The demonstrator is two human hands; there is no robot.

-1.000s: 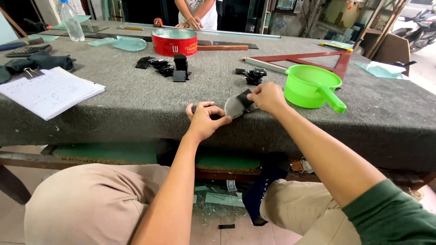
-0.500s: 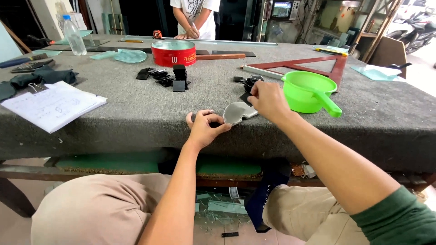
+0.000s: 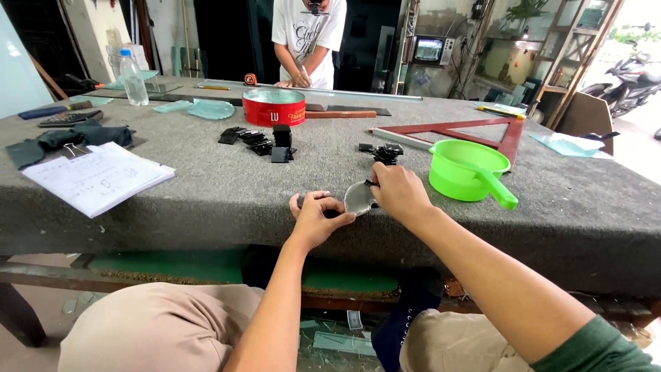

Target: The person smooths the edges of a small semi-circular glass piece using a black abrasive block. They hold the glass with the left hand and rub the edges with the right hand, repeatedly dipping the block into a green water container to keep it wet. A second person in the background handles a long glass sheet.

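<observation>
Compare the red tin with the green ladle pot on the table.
The red tin is round, shallow and has no handle; the green pot is deeper with a long handle sticking out toward the camera side. The tin stands farther off, near the other person; the pot stands close by the right hand. Both stand upright on the grey table.

Glass piece [image 3: 358, 198] edge, perhaps half hidden under right hand [image 3: 398, 194].
</observation>
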